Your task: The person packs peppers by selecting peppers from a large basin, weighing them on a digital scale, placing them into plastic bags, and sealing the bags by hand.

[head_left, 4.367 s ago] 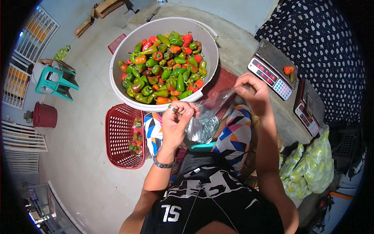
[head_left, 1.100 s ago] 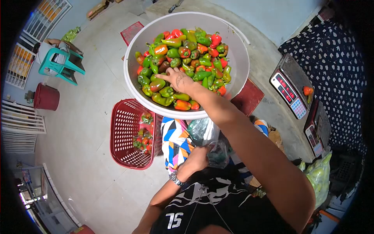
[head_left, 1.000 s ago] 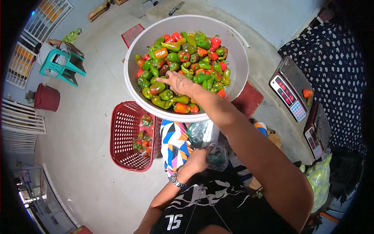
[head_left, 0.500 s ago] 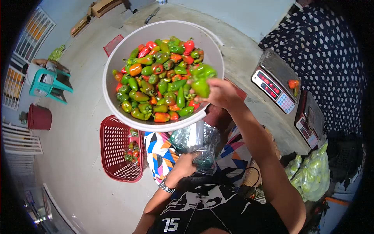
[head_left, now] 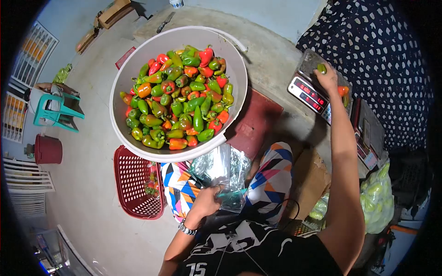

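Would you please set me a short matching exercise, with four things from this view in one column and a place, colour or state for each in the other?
Things:
1. Right hand
2. Left hand
3. Basket
4. Chair

Descriptions:
A. Teal
B. By the clear bags on the lap
C. Dark red, with holes
D. Over the scale, with a green pepper

Pairs: 1-D, 2-B, 3-C, 4-A

Pale floor [head_left: 92, 193] is spreading; teal chair [head_left: 55, 120] is standing near its left edge, blue-grey wall [head_left: 69, 27] rising behind.
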Motion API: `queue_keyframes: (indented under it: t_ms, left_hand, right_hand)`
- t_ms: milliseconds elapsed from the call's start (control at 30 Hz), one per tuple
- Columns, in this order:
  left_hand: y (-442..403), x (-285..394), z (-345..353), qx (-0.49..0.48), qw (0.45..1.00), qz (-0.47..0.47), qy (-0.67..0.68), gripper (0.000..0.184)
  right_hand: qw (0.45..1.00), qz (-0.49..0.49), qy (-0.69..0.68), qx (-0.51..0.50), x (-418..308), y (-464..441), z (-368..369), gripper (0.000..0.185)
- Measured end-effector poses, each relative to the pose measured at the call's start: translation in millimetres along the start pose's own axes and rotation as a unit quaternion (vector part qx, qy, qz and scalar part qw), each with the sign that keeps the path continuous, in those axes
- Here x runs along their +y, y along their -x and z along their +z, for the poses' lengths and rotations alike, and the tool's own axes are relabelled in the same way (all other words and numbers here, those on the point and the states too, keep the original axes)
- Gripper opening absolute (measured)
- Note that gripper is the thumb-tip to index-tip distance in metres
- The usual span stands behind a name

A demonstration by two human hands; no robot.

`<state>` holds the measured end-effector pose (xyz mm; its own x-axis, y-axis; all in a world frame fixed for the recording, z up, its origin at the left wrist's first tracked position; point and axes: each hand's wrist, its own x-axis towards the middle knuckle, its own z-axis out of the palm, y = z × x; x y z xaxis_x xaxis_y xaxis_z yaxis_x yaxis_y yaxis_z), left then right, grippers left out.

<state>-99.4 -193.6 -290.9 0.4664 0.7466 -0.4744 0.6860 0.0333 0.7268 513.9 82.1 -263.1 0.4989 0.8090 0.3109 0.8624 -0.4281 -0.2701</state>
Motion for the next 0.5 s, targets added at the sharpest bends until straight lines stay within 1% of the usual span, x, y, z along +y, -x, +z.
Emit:
queue_keyframes:
  t_ms: [100,133,167,200,333,400,467,500]
  left_hand:
    - [4,3,0,0.006,1.000,-0.007,0.012,0.061]
    - [7,5,-1,0.008,1.000,-0.009,0.019,0.061]
    - [9,10,-2,0.007,0.999,-0.045,0.026,0.059]
    - [8,10,-1,0.018,0.999,-0.037,0.032,0.058]
    - [8,0,0,0.036,0.999,-0.013,0.038,0.055]
    - [8,-7,0,0.024,0.999,-0.012,0.019,0.054]
    - [9,-8,-1,0.040,0.999,0.005,0.020,0.054]
    - [7,-7,-2,0.049,0.998,0.015,0.020,0.054]
  right_hand:
    - [0.999,0.038,0.032,-0.018,33,-20,36,0.071]
    - [0.996,0.076,0.042,-0.035,23,-15,30,0.071]
    - [0.991,0.112,0.051,-0.052,13,-9,23,0.071]
    - [0.985,0.149,0.059,-0.068,2,-5,18,0.072]
    - [0.979,0.171,0.065,-0.090,9,-6,22,0.074]
    - [0.979,0.161,0.068,-0.109,7,-5,18,0.080]
    - [0.977,0.150,0.089,-0.121,-5,3,4,0.084]
    - [0.976,0.149,0.094,-0.128,-4,2,5,0.091]
